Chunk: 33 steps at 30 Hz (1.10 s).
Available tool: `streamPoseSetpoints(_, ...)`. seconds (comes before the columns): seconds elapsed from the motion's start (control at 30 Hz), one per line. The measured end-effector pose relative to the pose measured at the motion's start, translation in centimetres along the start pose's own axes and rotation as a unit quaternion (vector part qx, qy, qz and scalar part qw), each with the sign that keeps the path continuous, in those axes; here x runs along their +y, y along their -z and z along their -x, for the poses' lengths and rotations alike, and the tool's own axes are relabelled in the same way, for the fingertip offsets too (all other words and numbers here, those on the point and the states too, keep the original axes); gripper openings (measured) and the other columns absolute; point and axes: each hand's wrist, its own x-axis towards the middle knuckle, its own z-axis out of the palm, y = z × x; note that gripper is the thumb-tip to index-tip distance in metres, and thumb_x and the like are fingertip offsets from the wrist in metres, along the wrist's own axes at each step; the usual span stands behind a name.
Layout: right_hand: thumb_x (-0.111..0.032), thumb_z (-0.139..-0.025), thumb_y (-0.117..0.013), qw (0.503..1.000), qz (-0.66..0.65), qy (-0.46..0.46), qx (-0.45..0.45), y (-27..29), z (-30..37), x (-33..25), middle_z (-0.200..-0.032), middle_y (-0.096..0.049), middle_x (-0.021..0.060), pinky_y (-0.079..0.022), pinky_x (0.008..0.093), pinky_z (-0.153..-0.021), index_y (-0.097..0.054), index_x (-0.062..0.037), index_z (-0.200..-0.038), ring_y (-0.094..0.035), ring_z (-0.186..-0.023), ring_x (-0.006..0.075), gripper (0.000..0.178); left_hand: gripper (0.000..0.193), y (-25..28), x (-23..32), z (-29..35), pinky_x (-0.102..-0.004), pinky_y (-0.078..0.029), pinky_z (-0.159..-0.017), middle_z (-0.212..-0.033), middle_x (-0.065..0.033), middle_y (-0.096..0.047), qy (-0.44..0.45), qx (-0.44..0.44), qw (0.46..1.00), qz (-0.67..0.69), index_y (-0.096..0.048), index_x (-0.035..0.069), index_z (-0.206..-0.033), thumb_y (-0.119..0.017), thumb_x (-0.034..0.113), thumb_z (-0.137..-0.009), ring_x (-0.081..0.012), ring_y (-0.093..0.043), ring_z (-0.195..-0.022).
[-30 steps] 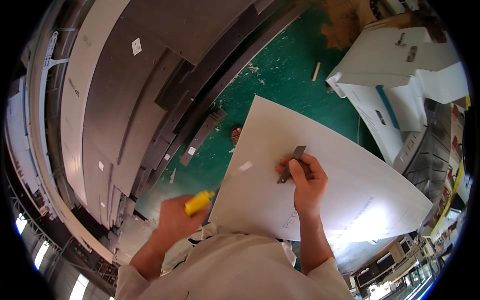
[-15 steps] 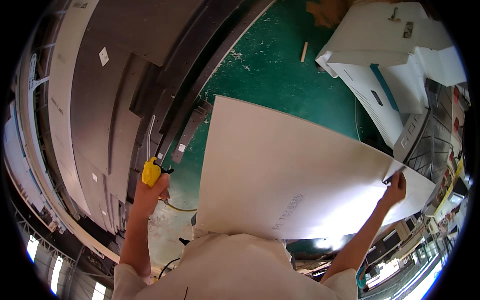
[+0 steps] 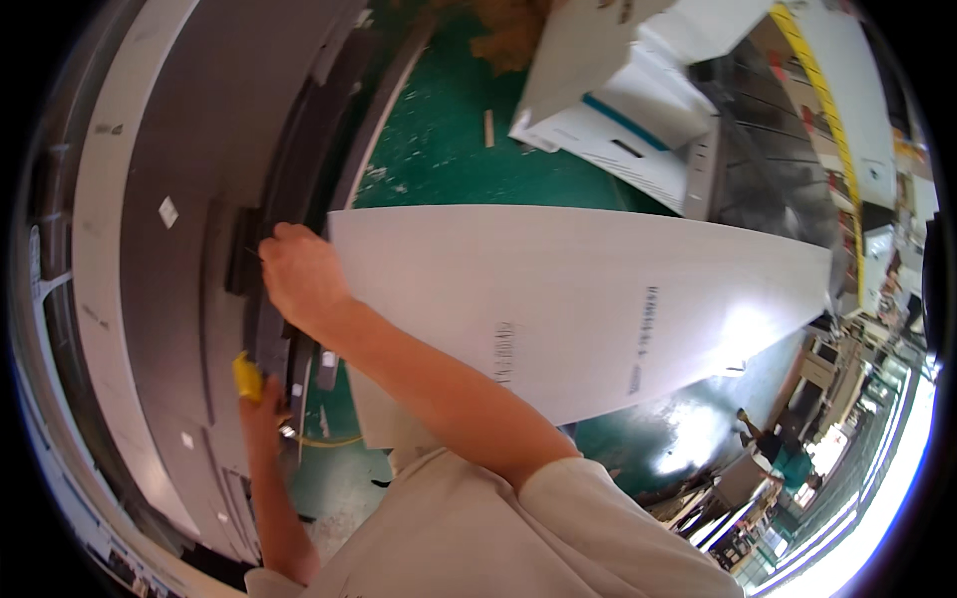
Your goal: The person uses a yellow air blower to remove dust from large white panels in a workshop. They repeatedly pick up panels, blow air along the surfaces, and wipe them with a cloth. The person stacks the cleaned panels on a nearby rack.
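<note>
My left hand (image 3: 261,409) is wrapped round a yellow air blow gun (image 3: 247,378), low beside the dark panels at the left. A thin yellow hose (image 3: 329,443) runs from near that hand toward my body. My right arm reaches leftward across a large white board (image 3: 558,289) lying in front of me. Past the board's far left corner, my right hand (image 3: 302,271) is closed with its back toward me, over the edge of the dark panels. Its fingers curl out of sight, so whatever they hold is hidden.
Large dark panels (image 3: 169,289) are stacked along the left. A white machine housing (image 3: 608,110) stands on the green floor (image 3: 449,120) at the far side, with a small wooden stick (image 3: 488,129) near it. Another person (image 3: 788,458) is at the lower right.
My right hand has left the white board's right end and swung across to its far left corner. The blow gun sits lower and further left, and the view has turned right.
</note>
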Motion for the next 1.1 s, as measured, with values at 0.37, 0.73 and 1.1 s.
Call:
streamPoseSetpoints(0.37,-0.008,-0.082,-0.067,0.956,0.146,-0.037,0.252,29.5,12.4,25.7,-0.088,-0.058,0.0105,-0.052,0.047,-0.065,-0.062,-0.0109,-0.085,-0.062,-0.084,0.0338,0.006,0.047,-3.6,-15.4,8.4,-0.0338,-0.038,-0.047,-0.062,-0.004,-0.055,-0.099,0.225,0.957,-0.152,-0.061,0.003,-0.079,-0.067,0.046,-0.098,-0.0153,-0.05,-0.051)
streamPoseSetpoints(0.73,-0.022,-0.09,-0.064,0.821,0.294,-0.266,0.411,85.8,39.7,67.5,-0.09,-0.069,0.0189,-0.052,0.0488,-0.074,-0.069,-0.003,-0.088,-0.067,-0.085,0.0386,0.02,0.052,-23.2,-14.9,32.3,-0.0342,-0.05,-0.053,-0.085,-0.015,-0.066,0.036,0.3,0.932,-0.2,-0.058,-0.004,-0.115,-0.059,0.047,-0.102,-0.0231,-0.063,-0.066)
streamPoseSetpoints(1.1,-0.022,-0.092,-0.067,0.883,0.005,-0.268,0.385,75.3,41.4,60.0,-0.088,-0.074,0.0142,-0.055,0.0365,-0.075,-0.073,-0.0045,-0.102,-0.071,-0.082,0.0234,0.021,0.038,-48.3,7.2,50.0,-0.038,-0.052,-0.063,-0.078,-0.0115,-0.069,-0.208,0.006,0.924,-0.32,-0.065,-0.001,-0.105,-0.074,0.032,-0.089,-0.027,-0.068,-0.069)
